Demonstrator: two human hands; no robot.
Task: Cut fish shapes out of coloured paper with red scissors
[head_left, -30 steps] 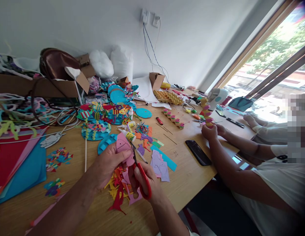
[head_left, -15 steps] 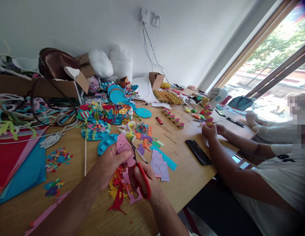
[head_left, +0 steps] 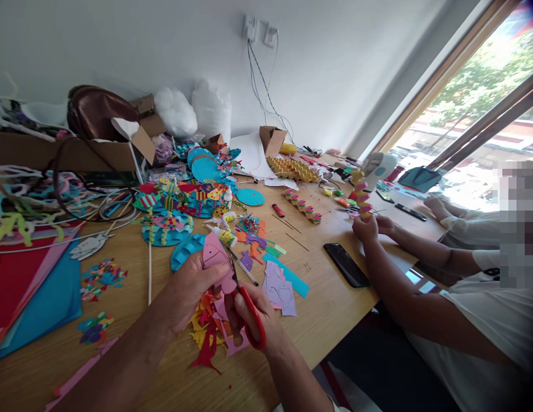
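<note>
Two hands work: left hand (head_left: 186, 289) holds pink paper (head_left: 217, 260), right hand (head_left: 255, 317) red scissors (head_left: 249, 312).

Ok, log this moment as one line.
left hand: holds pink paper | right hand: red scissors cutting it | scraps below on table

Two bare forearms enter from the lower frame edge. The left hand (head_left: 186, 289) and right hand (head_left: 260, 317) carry no gloves, rings, watch or bands. No sleeve covers either forearm up to the frame edge. Behind the right grip, near the elbow, a white garment edge (head_left: 330, 405) shows.
</note>
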